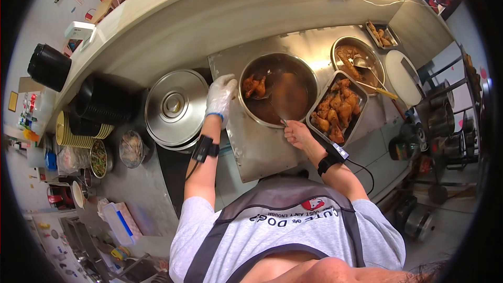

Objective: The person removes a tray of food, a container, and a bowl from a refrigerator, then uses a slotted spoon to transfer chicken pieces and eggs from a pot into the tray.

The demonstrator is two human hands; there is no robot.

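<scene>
My right hand (297,134) is closed around the handle of a long-handled metal utensil (281,115) at the near rim of a large steel pot (316,76). The handle slants into the pot's brown broth (289,91); its far end is hard to make out. Browned chicken pieces (255,87) show above the broth on the pot's left side. My left hand (222,94), in a clear plastic glove, is beside the pot's left rim, fingers loosely extended and holding nothing I can see. A steel tray (313,124) heaped with browned chicken (338,107) sits right of the pot.
Left of my gloved hand lies a large round steel lid (175,106). A second pot (334,55) with a ladle (361,62) in it stands at the back right, near a small tray (390,46) and a white oval lid (401,76). Stacked black containers (102,99) are further left.
</scene>
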